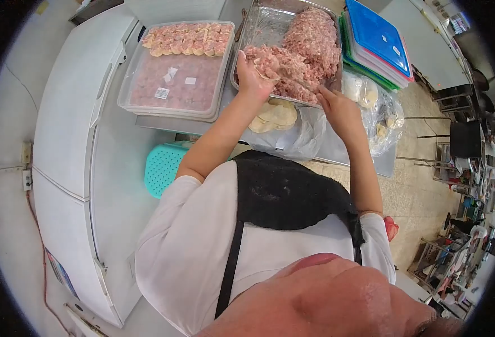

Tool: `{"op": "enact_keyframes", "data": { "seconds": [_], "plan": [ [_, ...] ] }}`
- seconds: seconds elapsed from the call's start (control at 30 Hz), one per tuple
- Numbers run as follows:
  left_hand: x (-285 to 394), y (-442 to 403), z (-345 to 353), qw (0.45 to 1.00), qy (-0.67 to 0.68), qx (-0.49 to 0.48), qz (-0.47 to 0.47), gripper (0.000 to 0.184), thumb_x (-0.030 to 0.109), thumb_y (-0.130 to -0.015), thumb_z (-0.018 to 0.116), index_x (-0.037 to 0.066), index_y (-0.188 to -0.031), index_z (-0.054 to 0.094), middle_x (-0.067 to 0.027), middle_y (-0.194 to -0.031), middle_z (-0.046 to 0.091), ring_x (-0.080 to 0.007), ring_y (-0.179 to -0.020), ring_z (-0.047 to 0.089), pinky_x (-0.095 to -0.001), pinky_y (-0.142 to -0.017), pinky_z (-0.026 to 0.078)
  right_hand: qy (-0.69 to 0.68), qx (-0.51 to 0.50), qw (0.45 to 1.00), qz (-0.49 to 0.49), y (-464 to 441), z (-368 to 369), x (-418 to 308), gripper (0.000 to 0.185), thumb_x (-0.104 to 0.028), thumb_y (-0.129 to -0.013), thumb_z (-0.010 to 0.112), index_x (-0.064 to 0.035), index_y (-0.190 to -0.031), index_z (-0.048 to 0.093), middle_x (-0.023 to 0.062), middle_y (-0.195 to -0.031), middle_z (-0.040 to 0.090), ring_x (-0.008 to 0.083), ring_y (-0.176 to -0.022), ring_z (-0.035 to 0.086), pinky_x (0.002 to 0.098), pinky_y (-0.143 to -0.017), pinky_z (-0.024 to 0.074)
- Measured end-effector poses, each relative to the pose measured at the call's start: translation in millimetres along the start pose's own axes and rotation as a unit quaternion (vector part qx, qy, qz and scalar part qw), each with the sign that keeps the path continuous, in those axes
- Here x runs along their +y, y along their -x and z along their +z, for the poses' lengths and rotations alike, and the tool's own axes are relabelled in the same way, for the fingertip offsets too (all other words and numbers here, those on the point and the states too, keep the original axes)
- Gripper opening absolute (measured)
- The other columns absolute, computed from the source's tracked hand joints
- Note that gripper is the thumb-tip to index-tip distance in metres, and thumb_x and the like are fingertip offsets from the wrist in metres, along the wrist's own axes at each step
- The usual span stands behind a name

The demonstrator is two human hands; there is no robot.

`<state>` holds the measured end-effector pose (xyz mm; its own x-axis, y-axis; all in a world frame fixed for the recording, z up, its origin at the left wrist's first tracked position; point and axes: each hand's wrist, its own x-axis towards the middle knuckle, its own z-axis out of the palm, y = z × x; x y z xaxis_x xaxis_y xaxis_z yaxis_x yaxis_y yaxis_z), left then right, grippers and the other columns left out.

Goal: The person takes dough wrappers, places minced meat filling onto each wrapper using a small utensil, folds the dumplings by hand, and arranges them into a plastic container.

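A large metal tray (267, 22) holds a big mound of minced meat (313, 42). Over its near left corner, my left hand (253, 77) cups a thin wrapper with meat on it. At the near right edge my right hand (337, 106) is closed on the handle of a utensil, whose tip lies in the meat beside my left hand. Just below the tray sits a stack of round dough wrappers (274, 115) on plastic. More pale dough (361, 91) lies in a clear plastic bag (385, 135) to the right.
Stacked clear containers (175, 84) stand at the left, with rows of filled dumplings (188, 38) on top. Coloured lids (378, 39) are piled at the back right. A turquoise perforated basket (163, 168) is below the table's left side, near a white refrigerator (67, 112).
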<state>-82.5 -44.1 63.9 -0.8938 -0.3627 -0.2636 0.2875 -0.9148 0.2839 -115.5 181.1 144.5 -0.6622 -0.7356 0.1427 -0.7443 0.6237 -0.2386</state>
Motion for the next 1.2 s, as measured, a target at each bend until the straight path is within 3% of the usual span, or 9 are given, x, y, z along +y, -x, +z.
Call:
{"op": "enact_keyframes", "data": {
  "seconds": [0.27, 0.47, 0.53, 0.6, 0.7, 0.8, 0.87, 0.97, 1.2],
  "plan": [
    [0, 15, 40, 0.997, -0.04, 0.066, 0.012, 0.066, 0.063, -0.088, 0.041, 0.005, -0.118, 0.05, -0.012, -0.1, 0.057, -0.0309, -0.099, 0.053, -0.0568, -0.101, 0.033, 0.062, -0.029, 0.997, -0.037, -7, -52, -11, 0.028, -0.025, -0.093, 0.052, -0.0098, -0.115, 0.059, 0.0161, -0.087, 0.062, 0.0364, -0.08, 0.063, 0.0451, -0.068, 0.0494],
    [-6, 8, 49, 0.998, 0.053, -0.019, -0.018, 0.053, 0.042, -0.088, 0.056, 0.003, -0.123, 0.047, -0.0126, -0.112, 0.054, -0.0318, -0.109, 0.053, -0.0476, -0.1, 0.039, -0.039, 0.056, 0.988, -0.142, -22, -23, 31, 0.032, -0.027, -0.093, 0.054, -0.0062, -0.117, 0.06, 0.0098, -0.075, 0.061, 0.0273, -0.068, 0.064, 0.0386, -0.059, 0.0488],
    [-8, 20, 57, 0.985, -0.111, -0.122, 0.039, 0.057, 0.033, -0.084, 0.064, 0.006, -0.13, 0.043, -0.0121, -0.116, 0.053, -0.0314, -0.113, 0.051, -0.0454, -0.102, 0.038, -0.237, 0.04, 0.968, -0.079, -25, -23, 56, 0.034, -0.029, -0.095, 0.052, -0.0043, -0.117, 0.06, 0.0033, -0.068, 0.054, 0.0187, -0.061, 0.058, 0.0328, -0.054, 0.0446],
    [-7, 24, 65, 0.916, -0.343, -0.169, 0.124, 0.066, 0.025, -0.08, 0.07, 0.01, -0.136, 0.04, -0.0117, -0.12, 0.052, -0.0306, -0.116, 0.051, -0.0436, -0.102, 0.038, -0.375, -0.014, 0.927, -0.013, -26, -23, 71, 0.036, -0.031, -0.097, 0.051, -0.002, -0.117, 0.06, -0.0016, -0.064, 0.048, 0.0116, -0.058, 0.05, 0.0275, -0.052, 0.04],
    [-1, 29, 73, 0.664, -0.693, -0.152, 0.235, 0.084, 0.014, -0.074, 0.077, 0.012, -0.144, 0.031, -0.0119, -0.131, 0.051, -0.0204, -0.113, 0.053, -0.0369, -0.094, 0.046, -0.452, -0.127, 0.882, 0.038, -22, -28, 85, 0.038, -0.032, -0.098, 0.05, 0.0004, -0.116, 0.06, -0.0048, -0.063, 0.043, 0.0056, -0.057, 0.041, 0.0222, -0.051, 0.0338],
    [-7, 42, 95, 0.566, -0.763, -0.174, 0.259, 0.072, 0.022, -0.07, 0.078, 0.016, -0.135, 0.047, -0.0113, -0.12, 0.059, -0.0241, -0.109, 0.057, -0.0387, -0.096, 0.043, -0.435, -0.16, 0.886, -0.008, -18, -36, 89, 0.037, -0.03, -0.098, 0.051, 0.0005, -0.116, 0.061, -0.0038, -0.063, 0.044, 0.0052, -0.057, 0.04, 0.0221, -0.051, 0.033],
    [-8, 38, 93, 0.596, -0.755, -0.199, 0.184, 0.056, 0.023, -0.069, 0.079, 0.013, -0.12, 0.058, -0.0096, -0.109, 0.064, -0.0222, -0.103, 0.059, -0.0365, -0.093, 0.044, -0.398, -0.141, 0.905, -0.041, -14, -38, 91, 0.036, -0.028, -0.097, 0.053, 0.0009, -0.118, 0.06, -0.002, -0.064, 0.045, 0.0068, -0.057, 0.042, 0.0235, -0.052, 0.0358],
    [-10, 48, 102, 0.578, -0.77, -0.206, 0.177, 0.036, 0.022, -0.07, 0.078, 0.009, -0.101, 0.066, -0.0081, -0.1, 0.067, -0.0208, -0.096, 0.062, -0.0334, -0.089, 0.046, -0.339, -0.15, 0.927, -0.063, -14, -37, 86, 0.036, -0.027, -0.094, 0.054, -0.001, -0.12, 0.059, 0.0196, -0.107, 0.066, 0.0263, -0.094, 0.065, 0.0324, -0.083, 0.0479],
    [-2, 21, 73, 0.477, -0.833, -0.267, 0.083, 0.049, 0.029, -0.074, 0.078, 0.004, -0.111, 0.06, -0.0111, -0.113, 0.061, -0.025, -0.106, 0.057, -0.0348, -0.092, 0.044, -0.29, -0.157, 0.936, -0.125, -42, -8, 115, 0.032, -0.023, -0.091, 0.057, -0.0063, -0.118, 0.062, 0.0171, -0.109, 0.065, 0.0342, -0.097, 0.063, 0.036, -0.083, 0.0491]
  ]
}}
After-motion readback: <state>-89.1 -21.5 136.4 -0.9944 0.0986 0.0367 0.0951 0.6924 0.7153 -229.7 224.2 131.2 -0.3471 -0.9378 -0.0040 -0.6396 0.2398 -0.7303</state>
